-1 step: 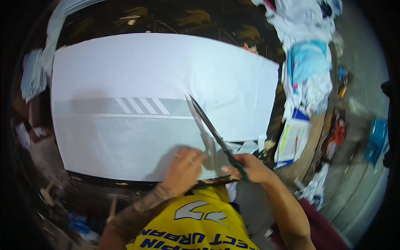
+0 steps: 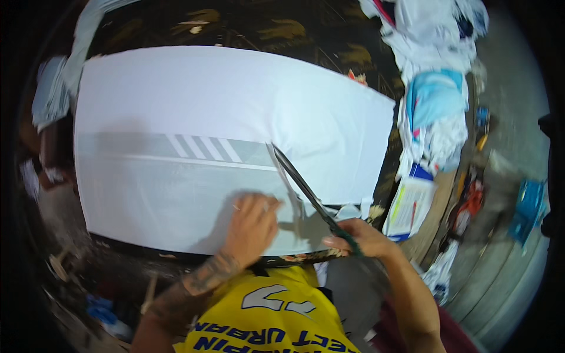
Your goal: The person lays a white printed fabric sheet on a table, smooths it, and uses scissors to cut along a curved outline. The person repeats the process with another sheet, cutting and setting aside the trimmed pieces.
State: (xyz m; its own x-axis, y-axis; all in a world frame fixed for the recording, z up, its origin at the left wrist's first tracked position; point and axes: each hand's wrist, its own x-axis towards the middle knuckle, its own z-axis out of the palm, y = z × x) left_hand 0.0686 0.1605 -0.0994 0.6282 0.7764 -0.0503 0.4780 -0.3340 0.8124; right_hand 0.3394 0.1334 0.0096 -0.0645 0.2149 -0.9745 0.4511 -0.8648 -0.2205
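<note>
A wide white sheet, perhaps fabric (image 2: 235,94), lies on the dark tabletop, with a pale grey band and white slanted stripes (image 2: 206,147) across it and grey below. My right hand (image 2: 359,240) grips green-handled scissors (image 2: 309,194), whose long blade reaches up-left to the band's right end, along a cut in the sheet. My left hand (image 2: 253,223) rests on the grey part left of the blade, fingers loosely bent against the surface, holding nothing visible. Cut strips (image 2: 347,212) lie beside the scissors at the lower right edge.
Piled white and light-blue cloth (image 2: 435,97) and papers (image 2: 409,209) line the table's right side; folded pale cloth (image 2: 50,97) is at the left. Beyond, a red-orange item (image 2: 474,200) and blue plastic item (image 2: 527,209) sit on a grey surface. Below me shows my yellow shirt (image 2: 271,312).
My left hand has shifted upward and left on the sheet. The scissors and my right hand have moved slightly down and right; the whole view has shifted a little.
</note>
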